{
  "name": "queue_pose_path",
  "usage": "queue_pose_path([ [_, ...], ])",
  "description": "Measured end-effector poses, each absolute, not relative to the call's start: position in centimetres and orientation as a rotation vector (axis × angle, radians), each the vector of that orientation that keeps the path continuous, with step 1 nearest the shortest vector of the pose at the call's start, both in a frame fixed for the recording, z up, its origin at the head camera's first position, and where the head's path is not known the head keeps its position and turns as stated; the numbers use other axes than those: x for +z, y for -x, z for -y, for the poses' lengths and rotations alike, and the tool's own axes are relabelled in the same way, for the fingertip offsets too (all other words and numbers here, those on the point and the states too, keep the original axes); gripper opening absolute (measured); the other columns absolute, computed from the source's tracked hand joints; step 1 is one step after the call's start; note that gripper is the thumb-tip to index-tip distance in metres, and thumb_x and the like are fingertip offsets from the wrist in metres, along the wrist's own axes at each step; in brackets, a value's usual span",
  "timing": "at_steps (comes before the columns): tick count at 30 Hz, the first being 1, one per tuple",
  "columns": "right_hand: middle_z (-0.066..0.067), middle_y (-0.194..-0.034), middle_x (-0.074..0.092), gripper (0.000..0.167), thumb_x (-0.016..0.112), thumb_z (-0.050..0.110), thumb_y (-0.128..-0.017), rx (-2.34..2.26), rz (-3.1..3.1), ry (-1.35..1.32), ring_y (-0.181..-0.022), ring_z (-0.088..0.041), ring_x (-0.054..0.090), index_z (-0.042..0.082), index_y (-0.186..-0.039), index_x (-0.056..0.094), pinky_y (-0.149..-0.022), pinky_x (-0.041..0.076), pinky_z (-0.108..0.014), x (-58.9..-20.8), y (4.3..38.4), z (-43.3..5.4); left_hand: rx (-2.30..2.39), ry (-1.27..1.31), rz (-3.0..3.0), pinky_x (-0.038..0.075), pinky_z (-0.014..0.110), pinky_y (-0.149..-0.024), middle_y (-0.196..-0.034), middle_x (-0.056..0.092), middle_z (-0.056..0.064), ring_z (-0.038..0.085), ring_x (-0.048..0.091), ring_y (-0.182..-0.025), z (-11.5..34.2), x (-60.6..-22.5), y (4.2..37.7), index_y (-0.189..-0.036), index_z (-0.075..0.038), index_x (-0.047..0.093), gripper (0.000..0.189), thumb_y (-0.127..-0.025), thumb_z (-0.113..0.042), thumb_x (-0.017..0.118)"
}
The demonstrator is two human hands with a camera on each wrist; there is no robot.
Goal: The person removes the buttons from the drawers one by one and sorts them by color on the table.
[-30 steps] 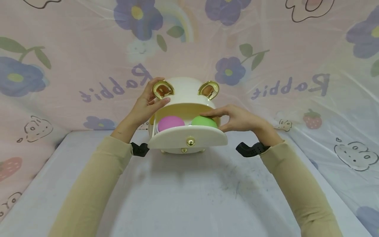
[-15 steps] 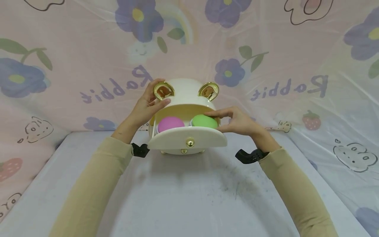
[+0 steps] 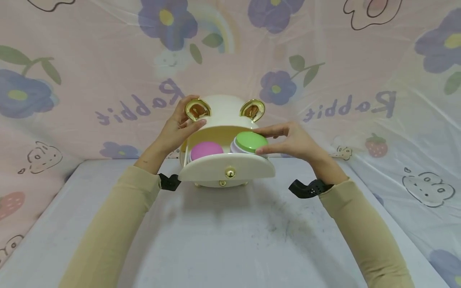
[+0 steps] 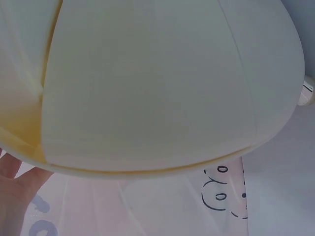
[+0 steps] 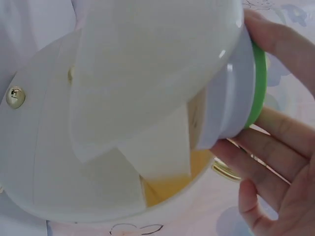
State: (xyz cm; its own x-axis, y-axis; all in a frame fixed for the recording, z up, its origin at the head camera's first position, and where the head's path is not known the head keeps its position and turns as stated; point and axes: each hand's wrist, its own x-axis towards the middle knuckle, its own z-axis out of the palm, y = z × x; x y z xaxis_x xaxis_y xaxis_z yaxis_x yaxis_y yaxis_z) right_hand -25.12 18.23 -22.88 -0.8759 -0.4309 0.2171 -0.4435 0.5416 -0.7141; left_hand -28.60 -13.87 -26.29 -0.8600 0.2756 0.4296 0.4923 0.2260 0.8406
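A white storage box (image 3: 225,108) with gold ears stands mid-table in the head view, its upper drawer (image 3: 207,170) pulled out. My left hand (image 3: 177,126) grips the box around its left ear (image 3: 197,109), thumb on the front; the left wrist view catches only part of that hand (image 4: 17,189) beside the box. With thumb and fingers, my right hand (image 3: 296,140) pinches a green-lidded white jar (image 3: 251,141), raised and tilted at the drawer's right end. A pink-purple-lidded jar (image 3: 206,151) sits in the left of the drawer, its lower part hidden by the drawer front.
Below the open drawer, the lower drawer's small gold knob (image 3: 222,183) shows. The white tabletop (image 3: 216,240) spreads in front of the box. A printed pink cloth (image 3: 230,72) hangs right behind it and along both sides.
The green-lidded jar has risen out of the drawer and tilted in my right hand, whose thumb has come up onto its near side. My left hand and the box have stayed put.
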Motion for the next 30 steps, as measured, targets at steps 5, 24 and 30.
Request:
queue_pose_path([
  [5, 0.005, -0.114, 0.070, 0.053, 0.088, 0.029, -0.068, 1.239, 2.720, -0.730, -0.108, -0.008, 0.058, 0.025, -0.117, 0.070, -0.090, 0.039, -0.034, -22.4, 24.6, -18.6, -1.687, 0.721, 2.315, 0.020, 0.060, -0.113, -0.144, 0.038, 0.013, 0.036, 0.032, -0.141, 13.9, -26.2, 28.5, -0.146, -0.036, 0.026, 0.066, -0.093, -0.020, 0.063],
  [24, 0.011, -0.114, 0.067, 0.034, 0.068, 0.007, -0.087, 1.676, 2.449, -0.817, -0.089, -0.010, 0.060, 0.009, -0.121, 0.067, -0.069, 0.050, -0.019, -24.0, 24.7, -22.1, -1.689, 0.703, 2.319, 0.020, 0.060, -0.112, -0.145, 0.037, 0.009, 0.036, 0.032, -0.141, 14.0, -26.2, 28.3, -0.145, -0.038, 0.028, 0.065, -0.093, -0.022, 0.063],
  [30, 0.009, -0.118, 0.067, 0.038, 0.069, 0.001, -0.084, 1.653, 2.416, -0.864, -0.095, -0.011, 0.056, 0.012, -0.120, 0.068, -0.075, 0.047, -0.019, -24.6, 24.8, -23.3, -1.684, 0.698, 2.319, 0.020, 0.060, -0.112, -0.146, 0.036, 0.008, 0.036, 0.032, -0.141, 14.2, -26.2, 28.3, -0.146, -0.036, 0.027, 0.066, -0.093, -0.022, 0.063],
])
